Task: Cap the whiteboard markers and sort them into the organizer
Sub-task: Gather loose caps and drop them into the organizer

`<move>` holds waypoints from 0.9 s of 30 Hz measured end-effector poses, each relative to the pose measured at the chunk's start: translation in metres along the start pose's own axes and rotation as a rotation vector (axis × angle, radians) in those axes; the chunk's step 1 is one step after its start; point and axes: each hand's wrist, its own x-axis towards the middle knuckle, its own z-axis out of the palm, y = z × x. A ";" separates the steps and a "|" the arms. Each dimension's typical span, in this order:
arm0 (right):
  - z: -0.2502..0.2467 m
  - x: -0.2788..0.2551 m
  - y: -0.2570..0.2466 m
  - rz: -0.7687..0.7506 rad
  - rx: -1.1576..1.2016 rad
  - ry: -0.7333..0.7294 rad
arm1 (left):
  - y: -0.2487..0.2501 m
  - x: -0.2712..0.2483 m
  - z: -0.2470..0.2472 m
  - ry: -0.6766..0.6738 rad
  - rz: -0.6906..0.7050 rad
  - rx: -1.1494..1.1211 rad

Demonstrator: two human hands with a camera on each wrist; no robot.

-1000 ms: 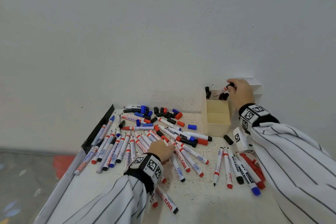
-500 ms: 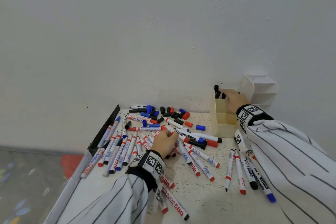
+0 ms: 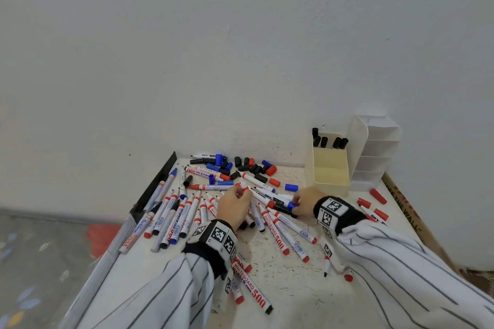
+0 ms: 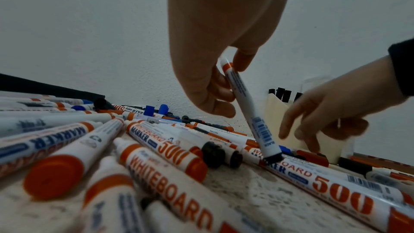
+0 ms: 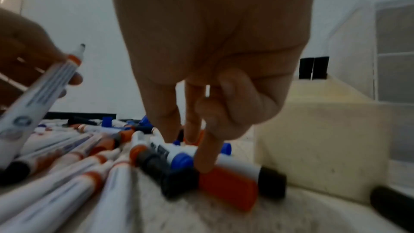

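My left hand (image 3: 240, 192) pinches an uncapped white marker (image 4: 248, 112) with a black end. It holds the marker tilted over the pile, tip up, its black end low against a lying marker. My right hand (image 3: 295, 203) reaches down onto the pile, straight fingertips (image 5: 207, 157) touching a blue-ended marker (image 5: 179, 155) beside a red cap (image 5: 226, 187). It grips nothing that I can see. The cream organizer bin (image 3: 331, 181) stands behind it with several black-capped markers (image 3: 328, 141) at its back. Many markers (image 3: 173, 211) lie loose on the table.
A white tiered organizer (image 3: 374, 157) stands right of the bin against the wall. Loose black, blue and red caps (image 3: 254, 165) lie at the table's back, and red caps (image 3: 377, 196) at the right. A black strip (image 3: 157, 187) edges the table (image 3: 294, 288) on the left.
My right hand left the organizer bin and came down to the marker pile. My left hand lifted one marker out of the pile.
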 end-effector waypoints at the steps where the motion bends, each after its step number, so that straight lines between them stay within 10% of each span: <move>1: 0.006 0.000 0.000 0.018 0.001 0.003 | -0.001 0.000 -0.001 0.009 -0.004 -0.005; 14: 0.015 -0.012 -0.005 0.091 0.217 0.142 | -0.005 -0.008 -0.014 0.060 0.135 -0.041; 27: -0.022 -0.039 -0.023 -0.370 0.483 0.416 | -0.001 -0.024 -0.017 -0.086 0.266 0.385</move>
